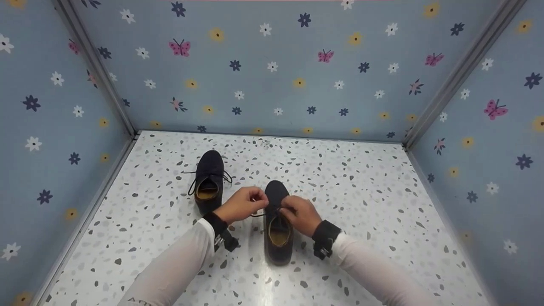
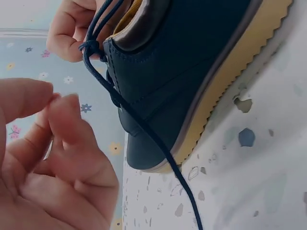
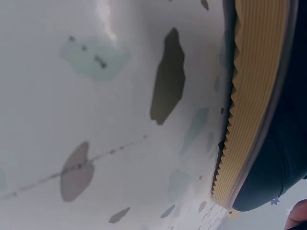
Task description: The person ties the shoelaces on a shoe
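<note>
A dark navy lace-up shoe [image 1: 279, 254] with a tan, zigzag-edged sole [image 3: 256, 86] stands on the speckled surface, toe pointing away. Over its front, my right hand [image 1: 302, 214] pinches a loop of the shoelace [image 2: 98, 21] close to a knot [image 2: 89, 46]. My left hand [image 1: 244, 206] hovers at the shoe's left side, thumb and fingertips curled together, nothing visible between them. In the left wrist view one loose lace end [image 2: 144, 127] hangs down past the shoe's side, apart from those fingers. Only a fingertip [image 3: 298, 213] of the right hand shows in the right wrist view.
The matching shoe [image 1: 210, 163] stands farther back on the left, its laces spread to both sides and its heel partly behind my left wrist. Blue flowered panels [image 1: 272, 68] enclose the white speckled surface [image 1: 352, 182] at the back and both sides.
</note>
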`<state>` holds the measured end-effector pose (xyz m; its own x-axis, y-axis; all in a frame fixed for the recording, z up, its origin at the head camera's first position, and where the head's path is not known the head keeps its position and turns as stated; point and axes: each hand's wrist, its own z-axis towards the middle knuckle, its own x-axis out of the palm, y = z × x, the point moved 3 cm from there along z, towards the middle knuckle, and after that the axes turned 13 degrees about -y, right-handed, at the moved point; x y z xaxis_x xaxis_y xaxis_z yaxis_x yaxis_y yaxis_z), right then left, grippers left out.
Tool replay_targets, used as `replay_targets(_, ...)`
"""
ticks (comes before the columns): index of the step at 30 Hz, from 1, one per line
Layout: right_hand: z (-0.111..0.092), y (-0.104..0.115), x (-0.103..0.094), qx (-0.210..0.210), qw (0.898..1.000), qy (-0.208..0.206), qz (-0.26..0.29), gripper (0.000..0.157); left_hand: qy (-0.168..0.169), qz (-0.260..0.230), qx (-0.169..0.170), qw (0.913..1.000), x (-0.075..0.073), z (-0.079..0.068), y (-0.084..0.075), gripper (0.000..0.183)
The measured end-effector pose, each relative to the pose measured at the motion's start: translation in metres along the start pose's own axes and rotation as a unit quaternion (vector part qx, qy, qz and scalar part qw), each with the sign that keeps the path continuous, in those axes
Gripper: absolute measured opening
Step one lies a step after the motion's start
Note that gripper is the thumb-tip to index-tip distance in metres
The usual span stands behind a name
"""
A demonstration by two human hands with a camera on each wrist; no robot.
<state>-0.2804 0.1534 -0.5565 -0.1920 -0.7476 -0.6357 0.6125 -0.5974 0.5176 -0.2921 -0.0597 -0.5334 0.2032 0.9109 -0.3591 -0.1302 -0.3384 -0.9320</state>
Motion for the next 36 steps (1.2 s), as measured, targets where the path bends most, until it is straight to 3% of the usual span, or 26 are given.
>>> replay_targets(5, -0.001, 0.001, 0.001, -0.009, 1.000, -0.009, 0.004, 0.010, 0.008, 0.038, 0.010, 0.9992, 0.007, 0.007, -0.004, 0.012)
replay_targets(13, -0.001, 0.001, 0.000, -0.020, 0.999, -0.021, 0.016, 0.011, 0.057, 0.071, 0.010, 0.9958, 0.014, 0.014, -0.012, 0.016)
replay_targets(18, -0.001, 0.000, 0.000, -0.035, 0.999, -0.027, 0.014, 0.013, 0.100, 0.102, 0.009, 0.9897, 0.018, 0.019, -0.012, 0.018)
replay_targets(24, 0.000, -0.001, -0.002, -0.033, 0.999, -0.019, 0.017, 0.013, 0.141, 0.142, 0.036, 0.9790, 0.020, 0.022, -0.015, 0.021)
replay_targets(27, 0.001, 0.000, -0.003, -0.024, 1.000, -0.010, 0.014, 0.012, 0.145, 0.150, 0.045, 0.9769, 0.021, 0.022, -0.015, 0.021)
replay_targets(36, 0.006, -0.003, -0.008, -0.004, 1.000, 0.017, 0.015, 0.016, 0.111, 0.128, 0.063, 0.9835, 0.021, 0.019, -0.012, 0.020)
